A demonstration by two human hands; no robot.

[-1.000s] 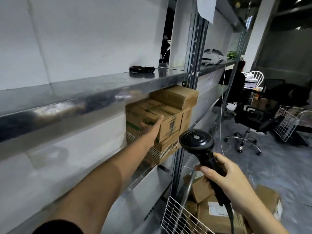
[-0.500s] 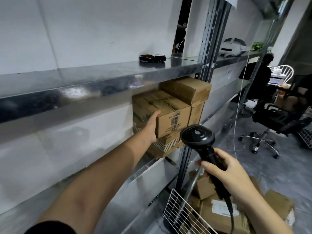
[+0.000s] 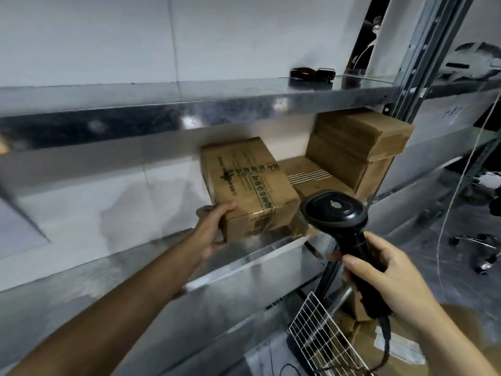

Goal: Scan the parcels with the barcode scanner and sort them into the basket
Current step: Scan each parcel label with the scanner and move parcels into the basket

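A parcel [image 3: 245, 183] sits on the shelf [image 3: 257, 256], left of stacked boxes [image 3: 357, 147]; the scanner [image 3: 334, 211] is before them; the basket [image 3: 320, 340] lies below.

Wall [image 3: 108, 36]: pale panels with a thin vertical seam, behind the shelving.
Upper shelf [image 3: 189, 115]: shiny metal, running across the view, its front edge catching bright reflections.
Dark objects [image 3: 311, 73]: two small black items side by side on the upper shelf, near its right end; too small to identify.
Lower shelf [image 3: 260, 256]: metal, below the upper one, sloping down to the left in the view.
Upright post [image 3: 423, 50]: slotted metal, at the right end of both shelves.
White device [image 3: 471, 61]: blurred, on the next bay's shelf, right of the post.
Cord [image 3: 458, 185]: thin, pale, hanging at the right.
Floor [image 3: 433, 267]: grey.
Chair base [image 3: 485, 248]: castors at the right edge, on the floor.
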